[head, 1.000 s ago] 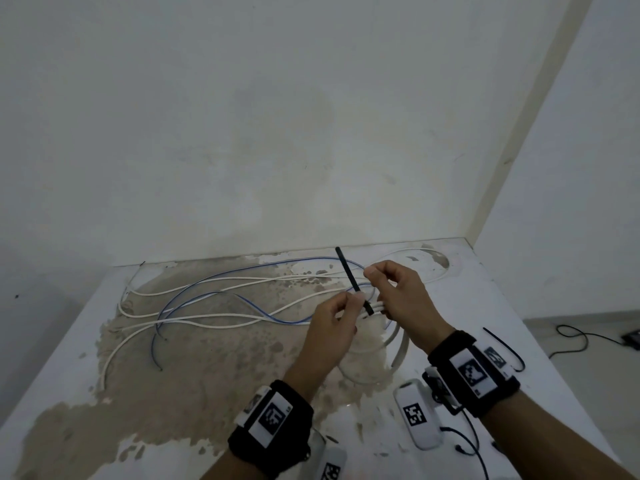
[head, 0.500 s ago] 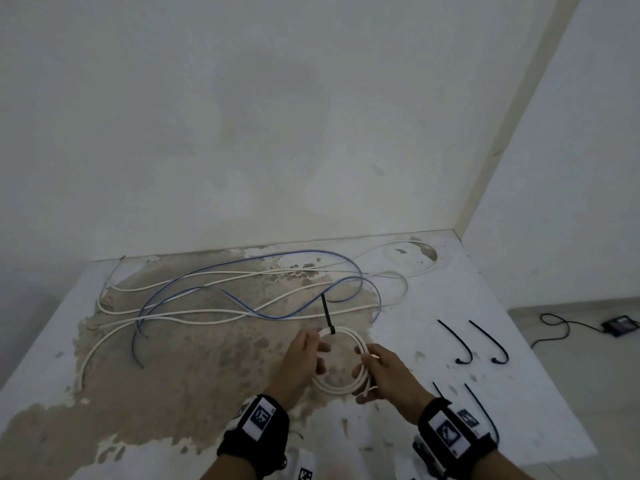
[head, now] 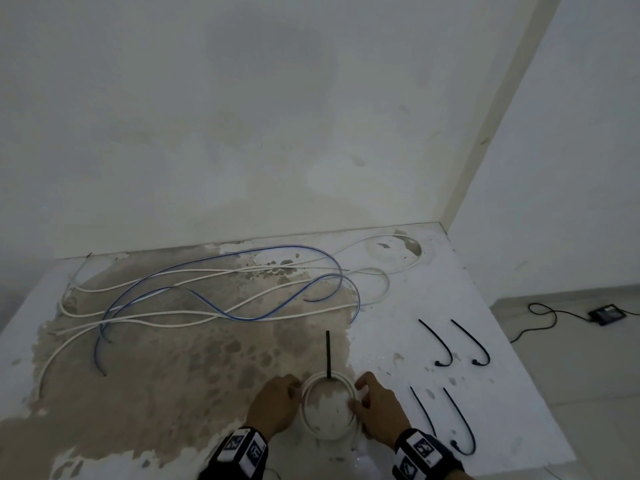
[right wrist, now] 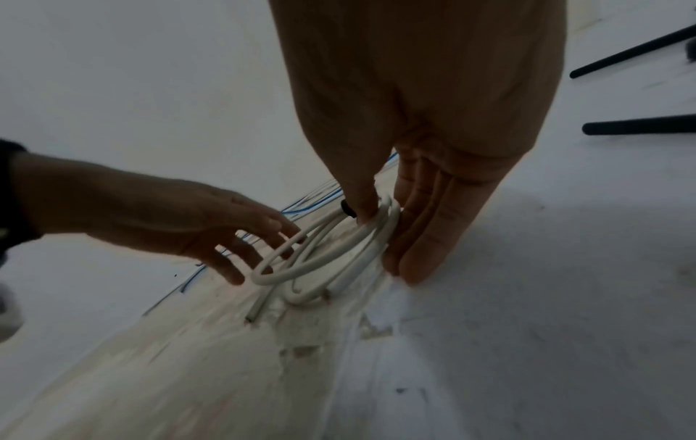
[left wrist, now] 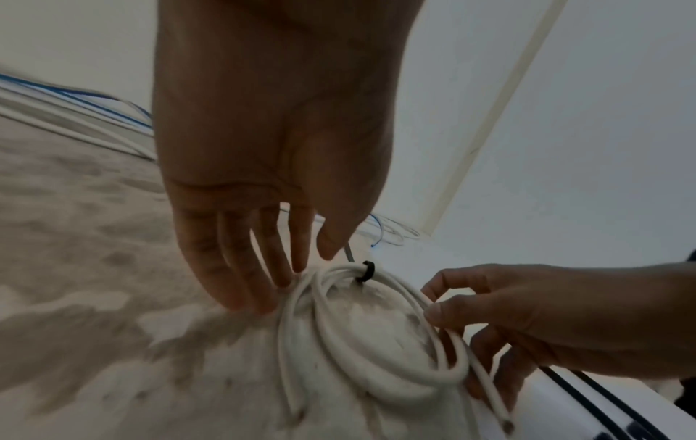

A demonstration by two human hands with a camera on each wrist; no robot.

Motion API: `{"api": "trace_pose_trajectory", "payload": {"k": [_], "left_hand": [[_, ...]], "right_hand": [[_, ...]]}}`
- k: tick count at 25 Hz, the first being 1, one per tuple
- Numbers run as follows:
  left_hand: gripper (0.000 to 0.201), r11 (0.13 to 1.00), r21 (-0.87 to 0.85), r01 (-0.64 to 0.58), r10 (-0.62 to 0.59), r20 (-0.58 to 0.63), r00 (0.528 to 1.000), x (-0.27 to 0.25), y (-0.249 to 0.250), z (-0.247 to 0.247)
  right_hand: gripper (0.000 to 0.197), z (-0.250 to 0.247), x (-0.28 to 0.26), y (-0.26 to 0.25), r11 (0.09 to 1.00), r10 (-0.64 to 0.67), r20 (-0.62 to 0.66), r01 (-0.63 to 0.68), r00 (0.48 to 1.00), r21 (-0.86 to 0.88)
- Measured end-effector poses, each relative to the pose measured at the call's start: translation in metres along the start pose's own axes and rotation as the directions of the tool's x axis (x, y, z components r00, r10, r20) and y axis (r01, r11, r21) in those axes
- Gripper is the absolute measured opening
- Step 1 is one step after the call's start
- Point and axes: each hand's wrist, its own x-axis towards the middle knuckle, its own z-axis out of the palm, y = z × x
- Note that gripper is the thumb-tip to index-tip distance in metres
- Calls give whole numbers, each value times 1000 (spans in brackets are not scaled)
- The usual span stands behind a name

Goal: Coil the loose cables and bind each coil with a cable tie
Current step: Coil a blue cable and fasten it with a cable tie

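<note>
A small coil of white cable (head: 329,436) lies on the stained table (head: 166,393) near its front edge. A black cable tie (head: 328,355) binds the coil's far side, and its tail points away from me. My left hand (head: 277,403) touches the coil's left edge with straight fingers (left wrist: 260,297). My right hand (head: 360,400) pinches the right side of the coil (right wrist: 286,275), thumb inside the loop and fingers outside. The tie's head (left wrist: 365,271) sits on the bundled strands. Two cut cable ends stick out at the coil's near side.
Long loose white cables (head: 194,313) and a blue cable (head: 287,249) sprawl across the table's far half. Several spare black cable ties (head: 438,344) lie to the right of my hands. The table's right edge drops to the floor, where a dark device (head: 607,313) trails a black cord.
The hands came down from mid-air and toward me, bringing the tied coil onto the table near its front edge. The left hand's fingers have straightened against the coil.
</note>
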Motion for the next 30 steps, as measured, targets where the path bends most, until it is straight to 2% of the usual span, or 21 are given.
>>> {"api": "trace_pose_trajectory", "payload": {"k": [2,3,5,7,10,11,13,15,17,19,21,23,26,30], "left_hand": [[25,999,-20,36,-38,-129,991,15,10,-12],[23,1000,-20,-7,3,-191,982,25,20,-19],[21,980,45,-194,199,-245,949,49,48,-33],[27,903,186,-388,420,-183,889,80,78,-43],[50,738,462,-492,585,-75,808,128,105,-51],[56,683,526,-507,605,-19,796,142,110,-52],[57,577,660,-481,582,82,809,161,113,-52],[41,501,728,-469,605,93,791,178,115,-54],[31,463,752,-468,628,94,772,186,116,-61],[24,493,723,-483,660,52,750,177,118,-75],[16,566,610,-554,686,25,727,167,117,-89],[24,655,499,-568,651,10,759,151,110,-102],[35,742,409,-531,590,-21,807,117,83,-119],[32,867,133,-481,495,-106,862,56,43,-120]], "right_hand": [[19,-1,4,3,1000,-24,-4,24,1000,-19],[20,-2,7,4,1000,-24,-2,24,1000,-9],[20,-2,10,9,999,-27,5,27,1000,29],[19,-2,10,15,997,-46,7,46,999,59],[17,0,12,21,993,-47,-14,48,999,107],[16,1,13,23,992,-39,-20,41,999,117],[17,3,13,24,992,-39,-25,42,999,119],[18,4,14,26,991,-44,-32,47,999,123],[18,5,14,27,990,-49,-39,53,998,128],[17,5,15,27,991,-49,-47,54,998,118],[17,6,16,25,992,-57,-63,63,996,106],[18,8,15,23,994,-71,-88,78,994,80],[17,11,11,20,996,-82,-126,85,989,21],[28,10,4,10,980,-2,-184,-34,983,-195]]}}
